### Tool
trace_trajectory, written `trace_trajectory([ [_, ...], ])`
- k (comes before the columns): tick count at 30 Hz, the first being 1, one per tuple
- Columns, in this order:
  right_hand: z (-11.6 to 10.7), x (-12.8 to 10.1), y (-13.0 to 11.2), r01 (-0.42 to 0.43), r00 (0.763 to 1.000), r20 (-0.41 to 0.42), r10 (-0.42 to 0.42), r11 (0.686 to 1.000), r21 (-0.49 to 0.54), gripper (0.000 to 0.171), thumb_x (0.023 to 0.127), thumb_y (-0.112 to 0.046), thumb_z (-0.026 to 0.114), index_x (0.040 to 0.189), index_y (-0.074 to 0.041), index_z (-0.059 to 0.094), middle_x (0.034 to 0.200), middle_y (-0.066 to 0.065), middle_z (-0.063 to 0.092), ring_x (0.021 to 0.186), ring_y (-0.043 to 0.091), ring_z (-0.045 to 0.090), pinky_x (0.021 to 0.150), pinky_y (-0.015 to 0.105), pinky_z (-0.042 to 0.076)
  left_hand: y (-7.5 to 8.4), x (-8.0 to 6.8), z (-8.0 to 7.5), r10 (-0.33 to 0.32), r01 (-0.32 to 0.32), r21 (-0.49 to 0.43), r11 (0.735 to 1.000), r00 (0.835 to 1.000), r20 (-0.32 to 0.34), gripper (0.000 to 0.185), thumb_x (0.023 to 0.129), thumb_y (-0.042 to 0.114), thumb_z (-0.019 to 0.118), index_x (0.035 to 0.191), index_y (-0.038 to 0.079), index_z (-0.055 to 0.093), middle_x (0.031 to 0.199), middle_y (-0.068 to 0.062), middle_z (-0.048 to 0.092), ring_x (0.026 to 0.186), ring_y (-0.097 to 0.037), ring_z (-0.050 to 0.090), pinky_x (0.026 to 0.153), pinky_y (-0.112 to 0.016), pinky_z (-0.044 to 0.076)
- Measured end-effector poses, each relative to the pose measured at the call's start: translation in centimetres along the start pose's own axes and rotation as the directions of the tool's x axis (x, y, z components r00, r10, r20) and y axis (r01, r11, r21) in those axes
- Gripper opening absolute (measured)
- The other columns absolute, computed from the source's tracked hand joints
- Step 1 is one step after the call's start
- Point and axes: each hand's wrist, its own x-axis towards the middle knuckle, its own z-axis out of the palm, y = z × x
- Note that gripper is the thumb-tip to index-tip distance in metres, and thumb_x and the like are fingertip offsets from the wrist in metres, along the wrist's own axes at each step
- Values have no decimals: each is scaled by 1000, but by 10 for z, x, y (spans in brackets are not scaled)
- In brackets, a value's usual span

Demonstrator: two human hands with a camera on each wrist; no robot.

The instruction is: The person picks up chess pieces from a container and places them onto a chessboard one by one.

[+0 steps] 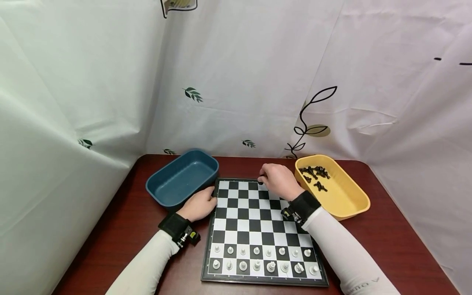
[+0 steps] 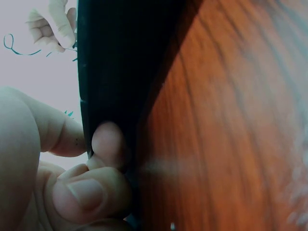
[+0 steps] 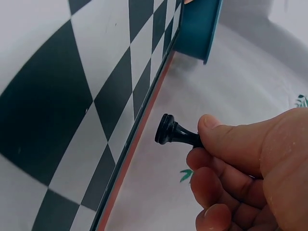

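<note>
A checkered chessboard (image 1: 243, 213) lies on the table, with white chess pieces (image 1: 257, 265) standing in two rows along its near side. My left hand (image 1: 199, 204) grips the board's left edge; in the left wrist view, bent fingers (image 2: 89, 192) lie against its dark side. Over the far edge, my right hand (image 1: 279, 180) pinches a black chess piece (image 3: 175, 133) between thumb and fingertips. Its round base points at the board, apart from the surface in the right wrist view. The fingers hide the piece's top, so its kind cannot be told.
Beyond the left hand stands a blue tray (image 1: 158, 180). A yellow tray (image 1: 348, 200) sits right of the board, with several black chess pieces (image 1: 313, 172) lying in it. White patterned cloth (image 1: 236, 82) hangs behind the dark red wooden table (image 1: 383, 237).
</note>
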Motion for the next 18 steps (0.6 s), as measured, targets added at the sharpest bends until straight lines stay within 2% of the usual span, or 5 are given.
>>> trace_trajectory([
  [9, 6, 6, -10, 32, 999, 19, -32, 999, -12, 12, 98, -19, 87, 102, -10, 79, 96, 4, 77, 83, 21, 73, 77, 43, 60, 1, -1, -2, -8, 8, -1, 1000, 1000, -2, 53, 110, 20, 53, 160, 0, 54, 151, -15, 66, 130, -28, 67, 112, -51, 51],
  [18, 12, 6, -14, 57, 997, 53, -55, 998, -28, 13, 98, -19, 88, 104, -10, 80, 95, 4, 78, 84, 21, 73, 78, 44, 60, 3, -1, -1, 4, -4, 1, 1000, 1000, -13, 49, 110, 20, 54, 155, 4, 60, 143, -11, 71, 120, -23, 69, 108, -49, 53],
])
